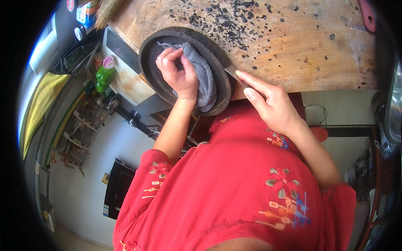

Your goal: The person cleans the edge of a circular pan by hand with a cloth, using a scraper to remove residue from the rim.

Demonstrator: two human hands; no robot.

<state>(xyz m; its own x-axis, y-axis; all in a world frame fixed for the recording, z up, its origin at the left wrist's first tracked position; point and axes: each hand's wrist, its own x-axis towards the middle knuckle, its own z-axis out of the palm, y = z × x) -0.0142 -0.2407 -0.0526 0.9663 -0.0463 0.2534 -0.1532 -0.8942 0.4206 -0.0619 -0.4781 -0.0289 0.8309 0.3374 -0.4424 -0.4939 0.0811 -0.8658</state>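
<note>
A dark, heavy round pan point(185, 34), its outside wall crusted, leans at the near left edge of a wooden tabletop point(292, 50). Inside it lies a bunched grey cloth point(204, 75). My left hand point(177, 70) is over the pan's inside with its fingers curled at the cloth. In my right hand point(270, 105) is a flat metal scraper or blade point(235, 74), its handle hidden by the palm. The blade's tip meets the pan's outer wall on the right, and my forefinger lies along it. Loose black flakes point(229, 28) are scattered over the wood beyond.
A pink handle with a hole point(370, 20) lies at the far right of the tabletop. Broom-like bristles point(108, 12) stand at the upper left, near several bottles point(86, 14). To the pan's left is a white stained surface point(128, 81) with a green plastic bag or bottle point(104, 77).
</note>
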